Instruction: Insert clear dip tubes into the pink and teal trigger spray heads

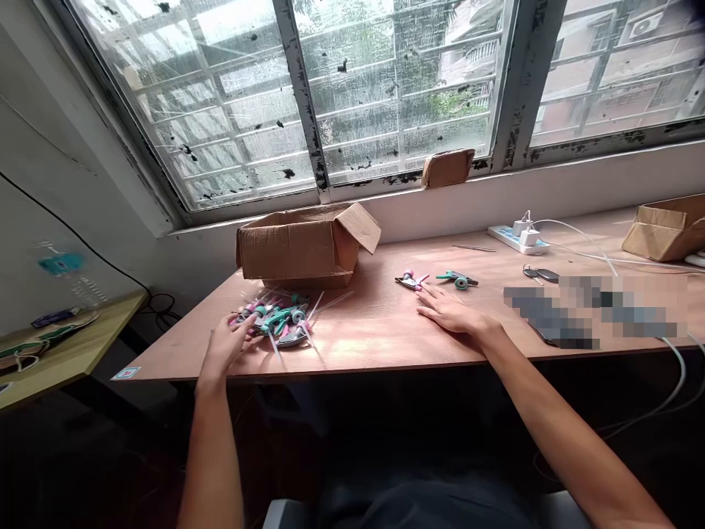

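Note:
A heap of small plastic pieces [283, 319] in teal, pink and dark grey lies on the left of the table, with thin clear strips sticking out. My left hand [223, 342] is at the heap's left edge, its fingers curled over pieces there; what exactly they grip is hidden. Farther right, my right hand [452, 312] lies palm down on the tabletop, fingers stretched out. Its fingertips are at a pink-and-grey plastic piece [410, 281], touching or nearly so. Just beyond that hand is a separate teal-and-grey piece [458, 279] with a round wheel-like part.
Behind the heap stands an open cardboard box [291, 253]. A power strip [515, 239] with plugged-in chargers and cables is at the back right, near sunglasses [540, 274] and blurred-out dark items. Another cardboard box [655, 231] sits far right. The table's front edge [352, 369] runs before me.

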